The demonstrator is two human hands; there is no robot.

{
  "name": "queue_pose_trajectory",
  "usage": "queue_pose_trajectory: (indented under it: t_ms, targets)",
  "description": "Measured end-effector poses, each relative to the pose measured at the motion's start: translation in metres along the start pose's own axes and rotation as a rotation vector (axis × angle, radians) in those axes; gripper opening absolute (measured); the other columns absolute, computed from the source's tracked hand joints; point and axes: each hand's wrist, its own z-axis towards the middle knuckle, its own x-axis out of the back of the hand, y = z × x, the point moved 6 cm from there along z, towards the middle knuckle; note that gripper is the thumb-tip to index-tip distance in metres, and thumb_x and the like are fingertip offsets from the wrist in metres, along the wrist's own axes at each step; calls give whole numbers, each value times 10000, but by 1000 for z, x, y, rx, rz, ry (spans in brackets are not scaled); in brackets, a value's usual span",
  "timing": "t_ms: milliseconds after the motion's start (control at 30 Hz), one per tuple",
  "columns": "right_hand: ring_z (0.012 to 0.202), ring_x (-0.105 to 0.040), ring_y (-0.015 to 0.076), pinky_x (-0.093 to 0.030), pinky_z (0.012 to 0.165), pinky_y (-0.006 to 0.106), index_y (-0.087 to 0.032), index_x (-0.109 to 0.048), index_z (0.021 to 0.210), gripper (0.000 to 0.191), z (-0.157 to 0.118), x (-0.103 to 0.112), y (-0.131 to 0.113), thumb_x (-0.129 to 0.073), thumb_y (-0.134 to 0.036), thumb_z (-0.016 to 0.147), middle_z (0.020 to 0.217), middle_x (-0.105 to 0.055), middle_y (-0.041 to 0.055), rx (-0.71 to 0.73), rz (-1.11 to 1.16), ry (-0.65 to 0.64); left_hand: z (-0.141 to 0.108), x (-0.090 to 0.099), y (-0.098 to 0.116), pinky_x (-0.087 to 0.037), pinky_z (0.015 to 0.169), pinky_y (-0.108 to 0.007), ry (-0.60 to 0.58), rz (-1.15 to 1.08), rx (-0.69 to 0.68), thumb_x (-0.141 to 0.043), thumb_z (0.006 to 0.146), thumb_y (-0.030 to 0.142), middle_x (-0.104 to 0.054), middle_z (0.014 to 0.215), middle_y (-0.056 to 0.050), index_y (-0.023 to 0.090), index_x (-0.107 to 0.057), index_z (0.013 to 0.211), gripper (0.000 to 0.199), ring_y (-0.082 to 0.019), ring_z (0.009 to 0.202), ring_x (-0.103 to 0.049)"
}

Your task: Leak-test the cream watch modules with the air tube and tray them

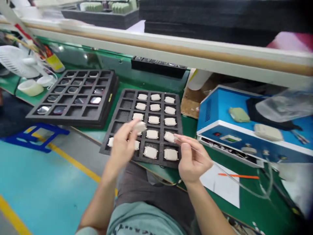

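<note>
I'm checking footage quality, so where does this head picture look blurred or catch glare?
Head view: the left hand and the beige piece it holds look slightly blurred; head view: glare whitens some glossy pieces in the dark compartment tray at left; head view: the black stack on the shelf is soft.

Here we are: I've got a pale block pinched in the left hand, up over the near-left part of a dark tray holding rows of similar blocks! Over on the right, my right hand grips a thin clear tube, fingertips right by another block; whether they touch, I can't tell. The tube loops to the blue machine, and an orange stick lies partly across white paper at near right!
</note>
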Motion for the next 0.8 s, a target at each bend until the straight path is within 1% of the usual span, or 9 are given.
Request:
queue_pose_trajectory:
  t_ms: [100, 167, 233, 300, 367, 467, 533, 633, 800]
  targets:
    - [940, -795, 222, -711, 782, 393, -220, -802, 998, 125, -3, -2, 4, -679, -211, 980, 1005, -800, 72, -52, -41, -66, 14, 49, -31, -541, 997, -465, -72, 314, 75, -537, 982, 323, -730, 1203, -124, 186, -630, 1318, 375, -292, 1063, -682]
    - [940, -800, 229, -715, 798, 409, -216, -802, 1002, 124, -3, -3, 6, -680, -231, 983, 1005, -803, 72, -66, -64, -99, 19, 56, -50, -540, 966, -480, -229, 410, 75, -485, 995, 359, -720, 1112, -112, 192, -650, 1191, 306, -299, 1017, -661]
    - [913, -809, 230, -718, 801, 408, -209, -804, 999, 122, -3, -4, 6, -689, -245, 979, 1003, -809, 71, -76, -81, -116, 17, 54, -59, -531, 988, -480, -323, 423, 45, -437, 1015, 364, -712, 1154, -113, 200, -645, 1198, 322, -298, 1061, -648]
    - [864, -815, 224, -719, 781, 391, -197, -807, 976, 118, -2, -5, 4, -704, -255, 971, 981, -813, 70, -97, -83, -106, 11, 59, -57, -531, 1010, -458, -259, 397, 22, -452, 1013, 340, -694, 1265, -121, 197, -607, 1324, 375, -280, 1104, -650]
    - [809, -814, 215, -719, 750, 370, -181, -807, 946, 127, -1, -5, 1, -720, -272, 964, 944, -812, 70, -128, -69, -78, 2, 73, -50, -550, 983, -415, -106, 390, 9, -502, 1001, 308, -686, 1318, -122, 194, -588, 1385, 410, -256, 1108, -667]
    - [753, -809, 195, -707, 728, 327, -157, -805, 926, 171, -1, -6, -3, -739, -311, 958, 907, -813, 74, -185, -88, -59, -9, 107, -34, -577, 880, -358, 71, 425, -30, -552, 1001, 290, -734, 1268, -104, 196, -684, 1263, 308, -241, 1078, -705]
    - [729, -804, 175, -687, 729, 287, -145, -800, 940, 201, -3, -6, -4, -752, -340, 955, 895, -815, 77, -236, -134, -49, -1, 130, -28, -581, 890, -357, 121, 469, -66, -581, 996, 301, -763, 1246, -97, 196, -737, 1186, 267, -247, 1074, -724]
    - [689, -794, 158, -664, 710, 266, -140, -773, 989, 265, -5, -5, -2, -782, -399, 936, 874, -809, 64, -301, -139, 5, 51, 165, -43, -561, 1001, -408, 143, 599, -64, -623, 951, 300, -793, 1211, -92, 192, -783, 1175, 296, -275, 1067, -738]
    - [667, -787, 157, -652, 686, 269, -142, -737, 998, 328, -5, -6, -1, -805, -451, 911, 871, -804, 54, -334, -106, 23, 182, 215, -118, -514, 1070, -410, 57, 783, 115, -595, 870, 200, -791, 1254, -98, 175, -802, 1233, 420, -304, 1167, -715]
